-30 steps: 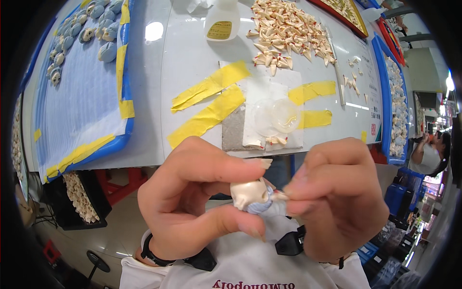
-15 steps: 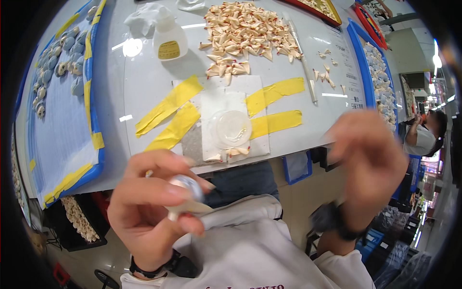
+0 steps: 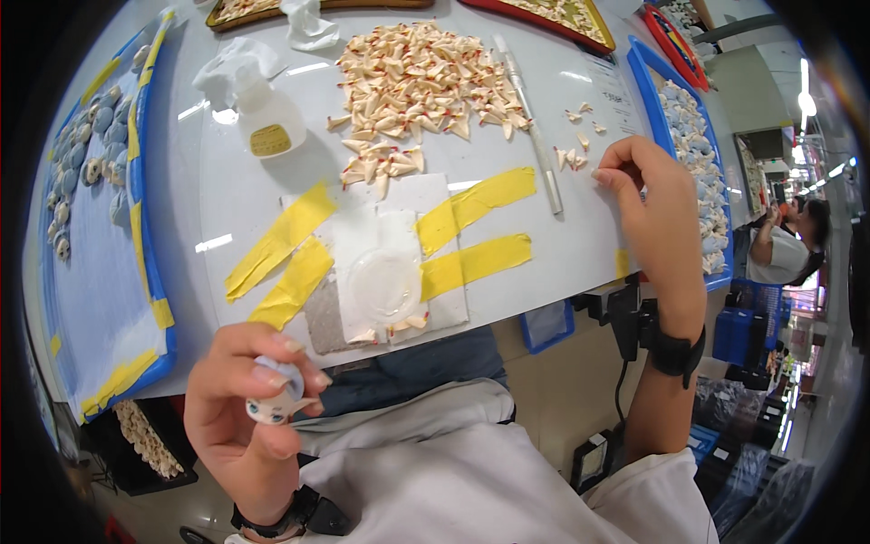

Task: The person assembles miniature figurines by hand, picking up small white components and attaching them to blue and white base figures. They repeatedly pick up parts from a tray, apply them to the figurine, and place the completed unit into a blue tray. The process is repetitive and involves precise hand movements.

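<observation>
My left hand (image 3: 237, 399) holds a small doll head (image 3: 274, 392) between thumb and fingers, in front of the table edge. The head has pale blue hair and a painted face with blue eyes, and a small pale point juts from its side. Over the right part of the table, my right hand (image 3: 654, 186) has thumb and index finger pinched together. Whatever is between those fingertips is too small to make out. Just beyond them lie several small cream pieces (image 3: 573, 159). A large pile of cream, red-tipped pointed pieces (image 3: 421, 77) spreads at the middle back.
A shallow clear dish (image 3: 385, 283) sits on a white pad held by yellow tape (image 3: 476, 265). A pen-like tool (image 3: 535, 136) lies beside the pile, and a squeeze bottle (image 3: 269, 122) stands left. Blue trays (image 3: 168, 308) with doll heads flank both sides. A person (image 3: 778, 245) sits far right.
My right hand has moved forward to the loose cream pieces, its fingers now pinched. My left hand has shifted left and turned the doll head so its face shows. The view has shifted too.
</observation>
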### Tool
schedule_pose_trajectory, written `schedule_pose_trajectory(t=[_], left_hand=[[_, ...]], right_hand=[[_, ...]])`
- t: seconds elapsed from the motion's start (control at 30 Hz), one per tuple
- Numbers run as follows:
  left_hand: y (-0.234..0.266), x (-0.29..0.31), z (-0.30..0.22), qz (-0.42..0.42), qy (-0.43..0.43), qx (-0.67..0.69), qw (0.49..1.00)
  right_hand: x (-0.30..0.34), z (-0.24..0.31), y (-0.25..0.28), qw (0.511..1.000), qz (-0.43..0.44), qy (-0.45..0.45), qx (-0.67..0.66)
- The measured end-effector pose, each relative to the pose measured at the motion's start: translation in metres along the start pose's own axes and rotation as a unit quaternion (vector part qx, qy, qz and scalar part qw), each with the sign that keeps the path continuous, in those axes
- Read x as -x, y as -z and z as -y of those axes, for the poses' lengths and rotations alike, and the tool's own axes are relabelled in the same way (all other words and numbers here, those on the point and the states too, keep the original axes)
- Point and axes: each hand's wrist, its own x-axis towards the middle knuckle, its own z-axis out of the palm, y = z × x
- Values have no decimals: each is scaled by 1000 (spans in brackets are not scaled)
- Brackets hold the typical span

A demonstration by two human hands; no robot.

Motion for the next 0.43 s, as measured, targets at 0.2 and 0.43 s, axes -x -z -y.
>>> schedule_pose_trajectory(t=[0.2, 0.43], left_hand=[[-4, 0, -6, -7, 48, -1, 999], [2, 3, -9, 18, 71, -57, 996]], right_hand=[[13, 8, 8, 998, -3, -32, -52], [15, -1, 16, 996, 79, -42, -12]])
